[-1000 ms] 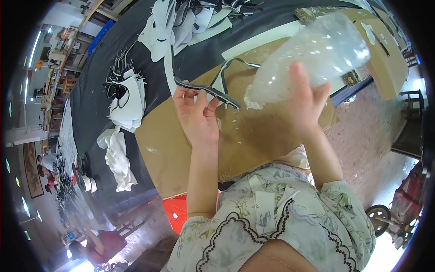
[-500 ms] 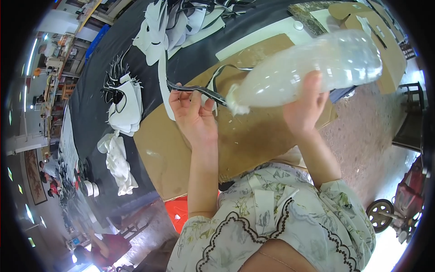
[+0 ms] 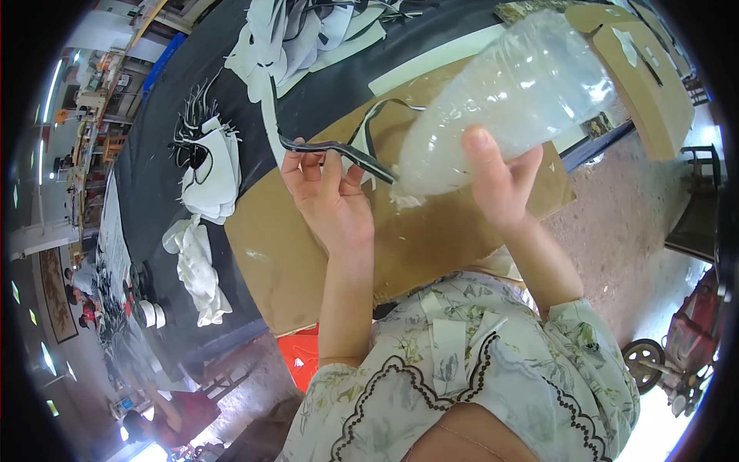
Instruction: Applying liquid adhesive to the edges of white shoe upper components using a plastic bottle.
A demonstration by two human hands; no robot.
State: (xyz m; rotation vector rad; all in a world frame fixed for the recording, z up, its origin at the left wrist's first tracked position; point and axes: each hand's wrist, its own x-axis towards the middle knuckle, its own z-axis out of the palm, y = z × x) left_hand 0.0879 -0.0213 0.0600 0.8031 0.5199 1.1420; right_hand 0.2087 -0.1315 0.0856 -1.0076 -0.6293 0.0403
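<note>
My right hand point(image 3: 499, 179) grips a large clear plastic bottle point(image 3: 512, 100), held tilted with its narrow end down toward the brown cardboard sheet point(image 3: 308, 254). My left hand point(image 3: 327, 192) pinches a long thin black strip point(image 3: 339, 150) that curls up over the black table point(image 3: 154, 138). The strip's end lies close to the bottle's lower end. Both forearms rise from a floral patterned sleeve at the bottom of the view.
White and black cut fabric pieces point(image 3: 212, 165) lie on the table, with a bigger heap point(image 3: 308, 31) at the top. More cardboard point(image 3: 647, 77) sits at the right. An orange stool point(image 3: 300, 358) stands below the table. A wheeled cart point(image 3: 677, 346) is at the right.
My right hand has swung the bottle upward and to the right, tilting it more steeply. My left hand stays on the black strip, shifted slightly.
</note>
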